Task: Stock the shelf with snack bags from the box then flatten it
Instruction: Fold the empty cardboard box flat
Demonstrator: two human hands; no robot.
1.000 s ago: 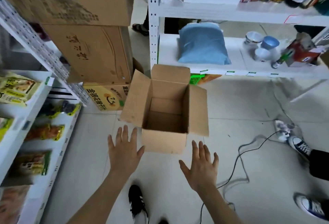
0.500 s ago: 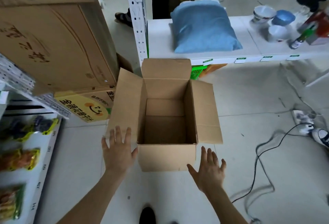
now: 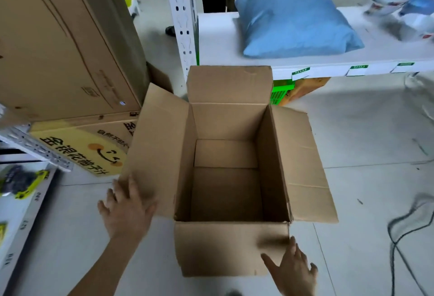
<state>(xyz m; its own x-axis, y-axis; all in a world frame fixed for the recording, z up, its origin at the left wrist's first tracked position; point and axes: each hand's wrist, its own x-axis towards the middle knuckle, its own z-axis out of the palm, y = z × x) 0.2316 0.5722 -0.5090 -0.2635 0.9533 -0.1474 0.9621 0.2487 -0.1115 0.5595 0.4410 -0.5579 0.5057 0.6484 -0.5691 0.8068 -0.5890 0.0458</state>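
Well, look inside the box point(image 3: 225, 248): bare cardboard all the way to the bottom, not a snack bag left in it. It stands upright on the floor tiles, right in front of the person, all four top flaps thrown open. So the stocking half looks finished, or as good as. Over on the left, the shelf point(image 3: 21, 220) carries a yellow-and-dark snack bag point(image 3: 21, 181), though only a sliver of that shelving is in view, so how full it is cannot be told. What remains, by my reading, is the whole flattening job, because the box is fully in shape, with walls square and bottom closed. Now the hands. The left hand point(image 3: 128, 208) is spread wide with straight fingers point(image 3: 132, 188), laid over the lower corner of the left flap point(image 3: 159, 145) and gripping nothing. The right hand point(image 3: 294, 272) is open too, fingers point(image 3: 293, 247) fanned out at the near right corner of the front wall, right at the cardboard, and whether it actually touches is hard to say through the blur. Neither hand has hold of anything yet. Around the box are tall stacked cartons point(image 3: 58, 48) just to the left, a blue cushion point(image 3: 293, 18) on the white rack behind, and a dark cable point(image 3: 404, 225) loose on the floor to the right. My guess is the box gets lifted or tipped so the bottom can be opened.
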